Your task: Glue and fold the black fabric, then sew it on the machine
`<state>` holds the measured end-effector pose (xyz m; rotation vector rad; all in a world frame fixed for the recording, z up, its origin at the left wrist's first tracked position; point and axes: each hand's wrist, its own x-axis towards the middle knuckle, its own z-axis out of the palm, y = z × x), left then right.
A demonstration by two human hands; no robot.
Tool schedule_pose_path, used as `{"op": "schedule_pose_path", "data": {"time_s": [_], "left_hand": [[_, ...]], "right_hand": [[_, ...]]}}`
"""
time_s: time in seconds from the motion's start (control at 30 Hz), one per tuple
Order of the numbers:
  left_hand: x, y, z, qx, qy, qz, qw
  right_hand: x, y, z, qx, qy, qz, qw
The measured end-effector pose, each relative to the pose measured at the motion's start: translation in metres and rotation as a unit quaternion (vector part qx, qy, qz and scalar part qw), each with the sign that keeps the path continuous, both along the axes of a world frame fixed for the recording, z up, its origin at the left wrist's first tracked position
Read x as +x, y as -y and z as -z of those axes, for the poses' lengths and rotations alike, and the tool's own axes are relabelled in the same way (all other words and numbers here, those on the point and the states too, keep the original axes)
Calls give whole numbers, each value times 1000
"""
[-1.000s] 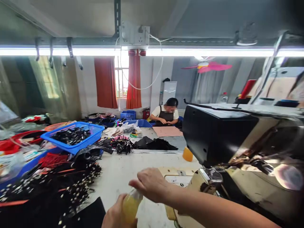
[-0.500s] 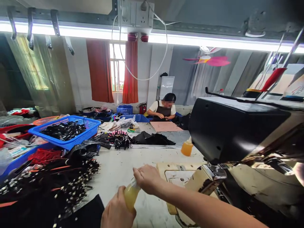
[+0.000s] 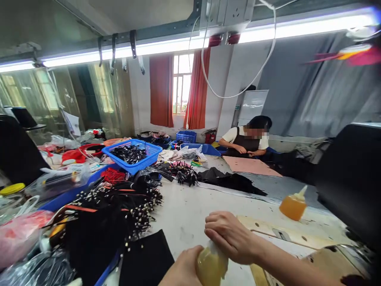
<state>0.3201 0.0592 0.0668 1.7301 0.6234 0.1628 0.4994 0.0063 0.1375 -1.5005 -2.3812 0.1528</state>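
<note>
My left hand (image 3: 185, 267) is wrapped round a clear plastic bottle (image 3: 209, 265) of pale yellow liquid at the bottom of the view. Over the bottle's top curls my right hand (image 3: 230, 237), its fingers closed and covering the neck and whatever cap is there. The bottle leans slightly, above the white tabletop (image 3: 181, 214). To the right of my hands stands a second bottle (image 3: 293, 206), with orange liquid and a pointed nozzle. Beside it is the cream bed of a sewing machine (image 3: 276, 232).
A blue basket (image 3: 149, 159) of black pieces stands left, behind heaped black straps (image 3: 125, 210). A black cloth piece (image 3: 145, 258) lies nearer. The dark machine head (image 3: 351, 174) rises at right. Across the table sits a co-worker (image 3: 245, 139), near a pink board (image 3: 251, 166).
The view has swung left, so the surroundings sit farther right. Both hands still hold the bottle; my right hand's fingers now cover more of its top.
</note>
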Motion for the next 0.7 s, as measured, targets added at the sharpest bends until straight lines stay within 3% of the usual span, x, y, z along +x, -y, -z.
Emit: {"op": "schedule_pose_path", "data": {"time_s": [0.17,0.3,0.37,0.47,0.57,0.63,0.7], "left_hand": [[8,12,2,88,-85,-130,984],[22,18,4,123,-93,-196,968],[30,15,2,124,-82,-220,964],[39,4,-4,112,-35,-238,964],[46,-4,-4,116,4,-239,964],[50,-3,3,169,15,-249,954],[48,3,12,267,56,-272,923]], "right_hand": [[-5,-6,24,-42,39,135,989],[-1,-14,26,-42,39,223,973],[3,-18,19,-32,-13,266,963],[8,-22,8,-76,-185,269,942],[9,-24,0,-153,-358,238,890],[12,-33,-6,-138,-403,251,870],[29,-51,-14,-96,-389,305,864]]}}
